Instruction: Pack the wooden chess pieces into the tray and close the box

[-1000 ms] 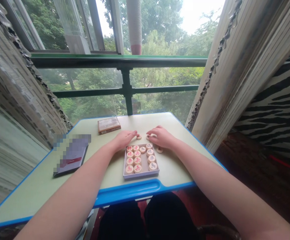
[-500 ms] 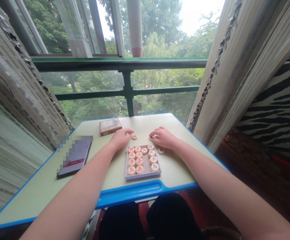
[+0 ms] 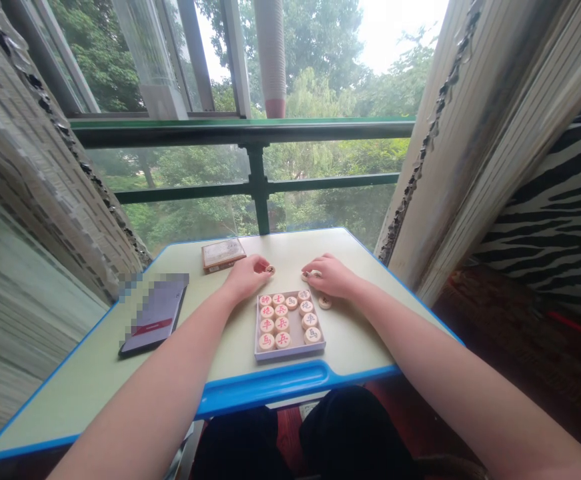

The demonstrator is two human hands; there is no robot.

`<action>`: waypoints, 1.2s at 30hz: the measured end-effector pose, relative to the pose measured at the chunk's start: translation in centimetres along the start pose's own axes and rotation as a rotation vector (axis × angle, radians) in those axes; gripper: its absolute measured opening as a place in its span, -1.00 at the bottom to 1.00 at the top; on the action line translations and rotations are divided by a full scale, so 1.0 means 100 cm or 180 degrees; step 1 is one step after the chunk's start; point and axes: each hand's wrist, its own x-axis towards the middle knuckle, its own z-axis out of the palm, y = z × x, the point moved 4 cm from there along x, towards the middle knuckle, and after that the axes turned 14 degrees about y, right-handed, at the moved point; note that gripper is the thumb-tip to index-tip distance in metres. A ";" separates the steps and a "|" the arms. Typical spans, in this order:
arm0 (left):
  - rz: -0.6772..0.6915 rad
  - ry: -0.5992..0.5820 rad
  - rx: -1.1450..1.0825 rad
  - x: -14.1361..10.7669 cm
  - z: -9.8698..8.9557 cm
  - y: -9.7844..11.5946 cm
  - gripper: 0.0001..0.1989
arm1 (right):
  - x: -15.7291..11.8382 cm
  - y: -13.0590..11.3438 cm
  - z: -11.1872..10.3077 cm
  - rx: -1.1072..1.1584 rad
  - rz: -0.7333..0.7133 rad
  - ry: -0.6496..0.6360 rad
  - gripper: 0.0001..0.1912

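My left hand point(image 3: 250, 275) pinches a round wooden Chinese chess piece point(image 3: 271, 270) between thumb and fingers, behind the box. The fingers of my right hand point(image 3: 333, 275) bend over a second Chinese chess piece point(image 3: 304, 276), gripping it at its edge. Another piece shows partly between those fingers; the thumb is hard to see. Just below the right hand a loose piece point(image 3: 325, 303) lies on the table. Nearer to me is a shallow open box point(image 3: 296, 341), with red-marked pieces point(image 3: 282, 325) in its left columns and dark-marked pieces point(image 3: 309, 321) down its right side.
The pale table point(image 3: 360, 340) has a blue rim and a blue tray groove point(image 3: 265, 387) at the front. A flat printed box point(image 3: 223, 255) sits at the back left. Left of my forearm lies a tablet point(image 3: 156, 313), partly pixelated. Curtains and a green railing point(image 3: 320, 129) stand beyond.
My left hand has moved slightly right and closed its fingers on the piece, which now tilts in the grip. The right hand stays nearly still over its pieces.
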 end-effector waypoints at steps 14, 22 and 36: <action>-0.0074 -0.0650 -0.1714 -0.023 -0.001 0.050 -0.63 | -0.002 -0.030 -0.014 0.1639 0.0694 0.0048 -0.73; -0.0049 -0.0704 -0.1899 -0.024 -0.002 0.055 -0.56 | -0.005 -0.037 -0.013 0.1954 0.1025 -0.0213 -0.82; -0.0437 -0.0679 -0.1766 -0.026 0.000 0.051 -0.59 | -0.002 -0.033 -0.025 0.0993 0.0343 0.0371 -0.79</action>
